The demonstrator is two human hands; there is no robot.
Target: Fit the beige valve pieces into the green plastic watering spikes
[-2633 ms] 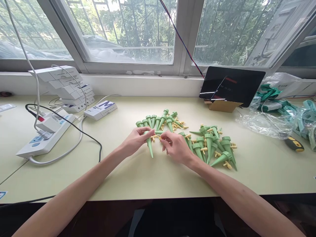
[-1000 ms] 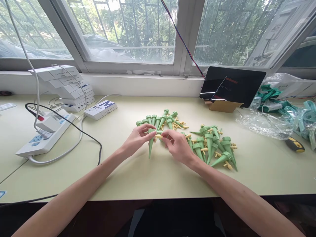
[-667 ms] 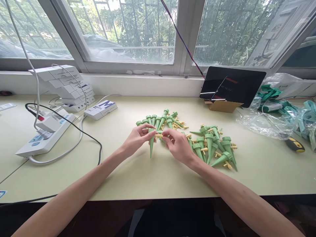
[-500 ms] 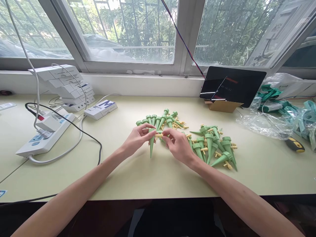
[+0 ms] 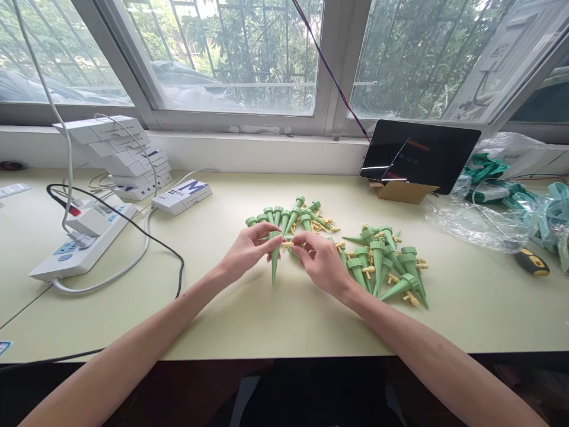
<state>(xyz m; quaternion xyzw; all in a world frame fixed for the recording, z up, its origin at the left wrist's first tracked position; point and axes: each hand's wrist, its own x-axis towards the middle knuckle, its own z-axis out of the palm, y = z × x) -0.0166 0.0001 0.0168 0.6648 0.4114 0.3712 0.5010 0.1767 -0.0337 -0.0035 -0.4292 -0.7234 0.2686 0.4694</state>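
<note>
My left hand (image 5: 250,251) pinches a green plant watering spike (image 5: 275,265) near its wide cap, and the tip points down over the table. From the right, my right hand (image 5: 320,259) grips a small yellow valve (image 5: 288,244) between thumb and forefinger, close against the side of the spike. Whether the two parts are joined cannot be made out behind the fingers. Beyond my hands lies a group of green spikes (image 5: 294,214) with loose yellow valves (image 5: 323,223) beside it. Past my right hand, a pile of spikes (image 5: 377,258) has yellow valves attached.
A power strip (image 5: 84,243) with cables lies on the left, near stacked white boxes (image 5: 120,151) and a single box (image 5: 182,197). Behind the piles, a tablet (image 5: 418,155) leans on a cardboard stand (image 5: 406,191). Clear plastic bags (image 5: 484,222) and a yellow-black tool handle (image 5: 532,261) lie right.
Both hands keep nearly the same pose around the spike and the valve. The spike has shifted very slightly right.
</note>
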